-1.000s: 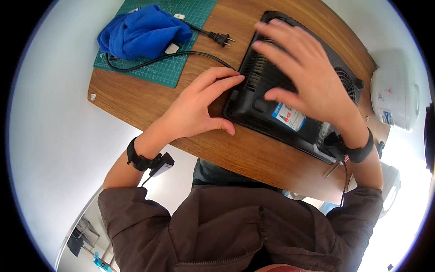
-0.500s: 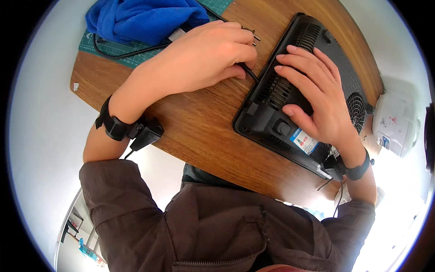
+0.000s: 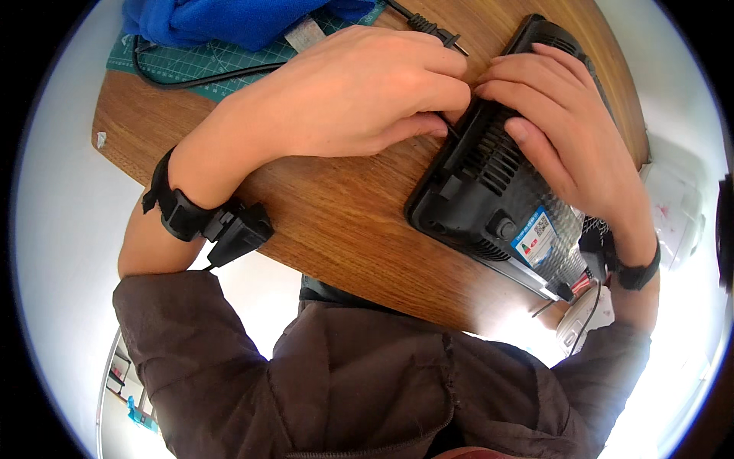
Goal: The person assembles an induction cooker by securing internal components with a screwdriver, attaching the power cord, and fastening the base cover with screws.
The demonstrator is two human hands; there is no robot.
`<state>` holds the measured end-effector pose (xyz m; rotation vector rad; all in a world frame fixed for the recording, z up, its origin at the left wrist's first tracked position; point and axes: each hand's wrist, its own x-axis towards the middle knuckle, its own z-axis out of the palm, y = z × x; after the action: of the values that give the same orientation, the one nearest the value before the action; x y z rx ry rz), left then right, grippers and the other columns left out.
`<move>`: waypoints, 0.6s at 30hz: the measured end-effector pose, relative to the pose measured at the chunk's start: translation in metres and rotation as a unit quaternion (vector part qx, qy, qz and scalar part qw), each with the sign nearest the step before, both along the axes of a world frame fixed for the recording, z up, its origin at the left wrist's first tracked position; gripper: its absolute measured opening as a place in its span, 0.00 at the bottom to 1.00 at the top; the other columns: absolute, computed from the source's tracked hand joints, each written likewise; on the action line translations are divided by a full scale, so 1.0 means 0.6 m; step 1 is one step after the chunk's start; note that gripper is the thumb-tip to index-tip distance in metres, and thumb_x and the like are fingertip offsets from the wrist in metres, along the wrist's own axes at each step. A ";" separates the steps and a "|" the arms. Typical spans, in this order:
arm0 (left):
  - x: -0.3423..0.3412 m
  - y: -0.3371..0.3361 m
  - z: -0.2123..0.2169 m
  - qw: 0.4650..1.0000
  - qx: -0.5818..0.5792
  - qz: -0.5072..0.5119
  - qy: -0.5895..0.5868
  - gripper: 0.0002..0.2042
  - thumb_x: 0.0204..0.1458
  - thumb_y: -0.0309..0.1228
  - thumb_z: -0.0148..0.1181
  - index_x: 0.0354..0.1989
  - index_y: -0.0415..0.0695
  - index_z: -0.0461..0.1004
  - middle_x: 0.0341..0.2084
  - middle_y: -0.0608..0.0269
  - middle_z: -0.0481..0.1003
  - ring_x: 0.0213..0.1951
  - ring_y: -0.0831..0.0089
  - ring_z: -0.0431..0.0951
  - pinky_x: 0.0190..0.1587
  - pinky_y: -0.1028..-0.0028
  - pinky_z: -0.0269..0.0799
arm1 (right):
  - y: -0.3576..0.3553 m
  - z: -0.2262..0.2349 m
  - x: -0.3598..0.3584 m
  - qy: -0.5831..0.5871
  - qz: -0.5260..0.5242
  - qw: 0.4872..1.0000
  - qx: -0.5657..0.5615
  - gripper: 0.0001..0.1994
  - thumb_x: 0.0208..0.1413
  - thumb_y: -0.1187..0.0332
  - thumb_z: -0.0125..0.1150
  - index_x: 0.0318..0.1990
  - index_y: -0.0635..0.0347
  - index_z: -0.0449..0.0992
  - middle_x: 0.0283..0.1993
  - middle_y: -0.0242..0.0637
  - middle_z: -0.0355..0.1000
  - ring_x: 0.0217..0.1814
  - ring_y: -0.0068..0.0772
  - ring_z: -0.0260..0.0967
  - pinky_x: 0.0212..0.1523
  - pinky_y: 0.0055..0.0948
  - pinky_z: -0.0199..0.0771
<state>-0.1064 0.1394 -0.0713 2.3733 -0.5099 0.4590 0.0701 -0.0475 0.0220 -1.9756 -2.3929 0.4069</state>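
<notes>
Closest in is the person's dark brown jacket point(image 3: 359, 382), with both sleeves reaching up toward the brown wooden table point(image 3: 336, 222). A black strap with a small black box point(image 3: 210, 222) sits on the left wrist, and a thin black band point(image 3: 636, 275) sits on the right wrist. The black plastic appliance with slotted vents point(image 3: 497, 191) lies upside down on the table, under the right fingers and just to the right of the left fingertips. A small blue and red sticker point(image 3: 535, 239) is on its near side, below the right palm. The right hand point(image 3: 569, 134) lies flat on the appliance with its fingers a little spread and pointing left. The left hand point(image 3: 367, 92) rests on the table with its fingers curled close together, and their tips meet the appliance's left edge, touching the right fingertips. It may be pinching the thin black power cord point(image 3: 191, 76) there, but the fingers hide that spot, so I cannot tell. Past the left knuckles, the cord's two-pin black plug point(image 3: 432, 29) lies on the wood. Further away, beyond the left hand, a green cutting mat with a grid point(image 3: 222, 57) lies on the table, and a soft blue cloth point(image 3: 229, 17) sits on top of it.
</notes>
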 end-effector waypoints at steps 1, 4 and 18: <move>0.001 0.000 -0.002 1.000 -0.004 0.001 -0.003 0.09 0.50 0.28 0.68 0.36 0.44 0.73 0.35 0.60 0.70 0.41 0.57 0.75 0.41 0.61 0.72 | 0.012 0.002 0.003 0.003 0.021 1.000 -0.009 0.14 0.62 0.67 0.54 0.51 0.63 0.77 0.56 0.44 0.73 0.64 0.52 0.68 0.74 0.51 0.54; 0.001 0.000 -0.005 1.000 -0.014 0.003 -0.009 0.09 0.50 0.28 0.68 0.35 0.44 0.73 0.33 0.60 0.70 0.41 0.57 0.75 0.41 0.61 0.72 | 0.036 0.002 0.007 0.025 0.060 0.997 -0.028 0.11 0.62 0.68 0.55 0.47 0.63 0.78 0.53 0.44 0.72 0.59 0.52 0.69 0.71 0.49 0.57; 0.001 -0.005 -0.005 1.000 -0.026 0.013 0.000 0.09 0.49 0.26 0.69 0.33 0.44 0.73 0.32 0.59 0.71 0.38 0.56 0.75 0.39 0.61 0.72 | 0.040 -0.021 -0.005 0.113 0.079 0.990 0.026 0.05 0.56 0.72 0.62 0.38 0.62 0.78 0.42 0.42 0.70 0.46 0.49 0.68 0.52 0.43 0.67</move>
<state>-0.1057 0.1366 -0.0742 2.3324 -0.4630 0.4791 0.0671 -0.0236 0.0096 -1.6285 -2.3953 0.5349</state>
